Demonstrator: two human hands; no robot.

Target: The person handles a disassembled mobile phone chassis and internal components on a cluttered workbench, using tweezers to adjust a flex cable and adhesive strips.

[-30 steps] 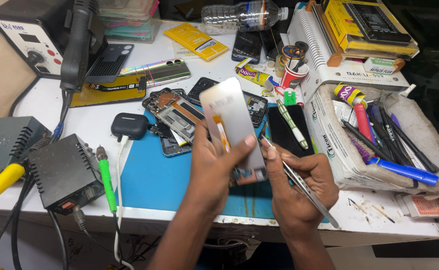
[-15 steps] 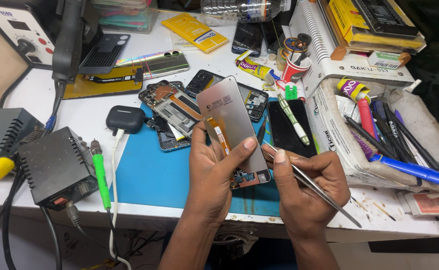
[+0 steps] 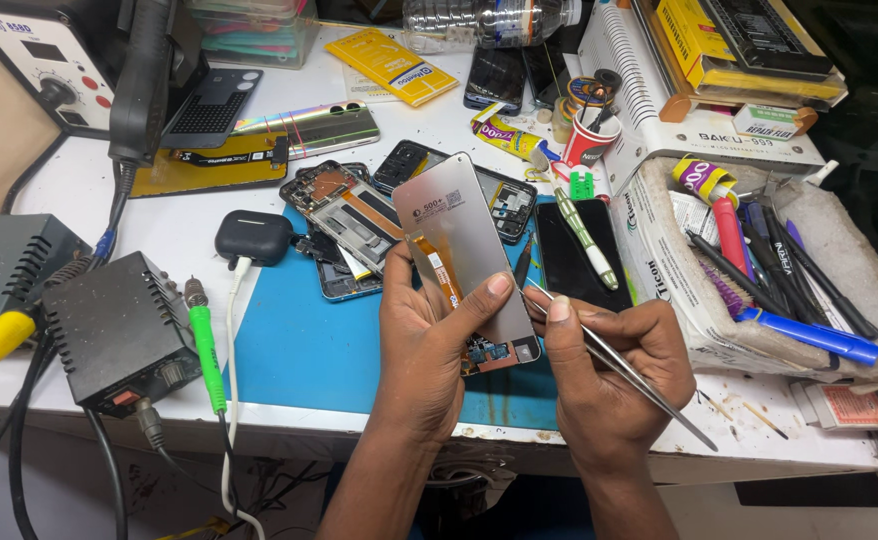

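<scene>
- the left hand point(image 3: 429, 340) grips a phone display panel point(image 3: 464, 255) with its grey metal back facing the camera: the thumb presses across the panel's right side and the fingers wrap behind its left edge.
- the right hand point(image 3: 614, 365) pinches a pair of metal tweezers point(image 3: 619, 365) between thumb and forefinger, the other fingers curled in; the tips meet the panel's right edge just beside the left thumb.
- the panel is held tilted above the blue work mat point(image 3: 309, 345), its orange flex cable point(image 3: 439, 270) running down its back and a small circuit strip at its lower end.
- compared with half a second ago, the grip on the panel is the same, and the tweezers' tips have come closer in against the panel's edge.
- behind the panel lie an opened phone frame point(image 3: 344, 215), a black phone point(image 3: 574, 255) with a green-and-white pen tool point(image 3: 584, 230) on it, and a dark earbud case point(image 3: 252, 236).
- to the left sit a black power box point(image 3: 114, 330) and a green-handled soldering iron point(image 3: 204, 345); to the right, a tray of pens point(image 3: 779, 270).
</scene>
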